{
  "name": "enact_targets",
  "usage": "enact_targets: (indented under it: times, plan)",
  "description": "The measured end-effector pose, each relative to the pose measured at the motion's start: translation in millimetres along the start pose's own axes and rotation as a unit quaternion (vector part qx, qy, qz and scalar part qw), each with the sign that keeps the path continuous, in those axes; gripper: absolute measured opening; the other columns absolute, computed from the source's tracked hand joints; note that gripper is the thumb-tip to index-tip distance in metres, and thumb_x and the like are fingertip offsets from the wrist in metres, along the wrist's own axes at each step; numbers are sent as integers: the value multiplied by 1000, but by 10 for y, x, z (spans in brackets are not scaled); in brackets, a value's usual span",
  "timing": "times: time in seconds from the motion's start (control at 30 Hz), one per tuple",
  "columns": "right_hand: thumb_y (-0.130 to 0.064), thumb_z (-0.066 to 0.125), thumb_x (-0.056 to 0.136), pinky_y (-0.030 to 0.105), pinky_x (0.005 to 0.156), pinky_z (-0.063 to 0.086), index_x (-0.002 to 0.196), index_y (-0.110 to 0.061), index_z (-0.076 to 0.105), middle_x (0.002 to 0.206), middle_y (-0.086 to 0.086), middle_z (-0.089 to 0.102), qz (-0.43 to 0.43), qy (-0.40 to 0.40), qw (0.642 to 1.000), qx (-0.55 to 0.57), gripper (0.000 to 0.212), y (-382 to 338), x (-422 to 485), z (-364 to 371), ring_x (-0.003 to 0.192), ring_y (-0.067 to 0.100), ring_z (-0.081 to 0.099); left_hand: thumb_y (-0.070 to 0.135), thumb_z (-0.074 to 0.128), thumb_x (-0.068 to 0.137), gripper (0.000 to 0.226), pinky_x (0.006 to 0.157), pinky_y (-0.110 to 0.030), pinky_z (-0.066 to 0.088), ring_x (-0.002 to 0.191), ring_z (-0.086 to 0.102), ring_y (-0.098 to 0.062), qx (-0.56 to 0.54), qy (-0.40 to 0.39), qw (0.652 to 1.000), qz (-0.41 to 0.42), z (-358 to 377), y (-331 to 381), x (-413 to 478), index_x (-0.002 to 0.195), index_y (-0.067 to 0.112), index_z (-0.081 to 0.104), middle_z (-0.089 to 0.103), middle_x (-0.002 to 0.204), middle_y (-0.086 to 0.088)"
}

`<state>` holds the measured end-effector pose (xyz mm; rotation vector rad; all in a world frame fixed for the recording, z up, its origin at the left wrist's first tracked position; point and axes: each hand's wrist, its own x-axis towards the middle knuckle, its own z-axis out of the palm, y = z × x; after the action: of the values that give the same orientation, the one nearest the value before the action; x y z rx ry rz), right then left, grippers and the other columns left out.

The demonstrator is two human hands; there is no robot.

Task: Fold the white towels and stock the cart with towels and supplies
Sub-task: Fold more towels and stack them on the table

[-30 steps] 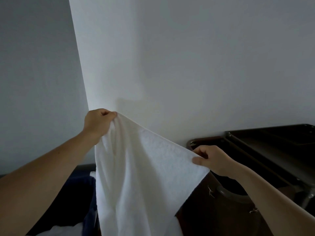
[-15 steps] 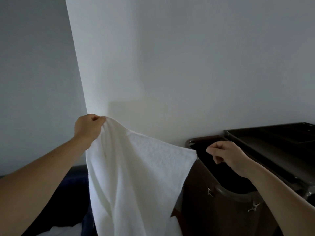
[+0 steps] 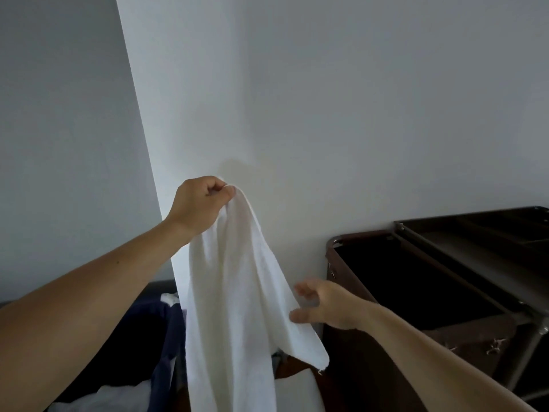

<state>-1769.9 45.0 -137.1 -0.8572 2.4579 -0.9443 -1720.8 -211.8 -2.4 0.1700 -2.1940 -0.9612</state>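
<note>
A white towel [image 3: 237, 298] hangs limp from my left hand [image 3: 197, 205], which pinches its top corner in front of the wall. My right hand [image 3: 323, 304] is lower and to the right, fingers spread, at the towel's right edge and holding nothing. The towel's free corner droops below that hand. The dark cart [image 3: 463, 263] stands at the right against the wall, with a dark brown bag hanging open at its near end.
A dark blue laundry bin [image 3: 160, 331] with white cloth [image 3: 118, 396] in it sits at the lower left, behind the towel. A white wall fills the upper view, with its corner at the left.
My right hand let go of the towel's corner and dropped lower with fingers apart. The towel went from spread between both hands to hanging from my left hand, which rose and moved right.
</note>
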Motion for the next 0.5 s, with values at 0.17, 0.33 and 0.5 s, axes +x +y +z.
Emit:
enact_targets:
  times: [0.17, 0.33, 0.5]
  plan:
    - [-38, 66, 93, 18, 80, 50, 103, -30, 64, 94, -16, 64, 0, 30, 999, -42, 13, 84, -8, 98, 90, 4, 63, 27, 65, 93, 22, 60, -18, 43, 66, 54, -12, -5, 22, 999, -22, -49, 0, -8, 87, 7, 72, 70, 84, -11]
    - [-69, 55, 82, 25, 88, 51, 127, -20, 57, 110, -12, 66, -30, 83, 992, 95, 66, -231, -99, 63, 99, 5, 63, 26, 64, 93, 21, 65, -24, 45, 67, 56, -10, 4, 12, 1000, -26, 40, 6, -33, 88, 7, 73, 68, 78, -1]
    - [-48, 72, 84, 25, 80, 48, 131, -24, 47, 116, -7, 59, 13, 85, 991, -98, 58, -332, -46, 192, 102, 16, 61, 25, 64, 93, 21, 65, -22, 44, 67, 56, -9, 11, 15, 1000, -23, 64, 60, -14, 86, 6, 72, 68, 77, 1]
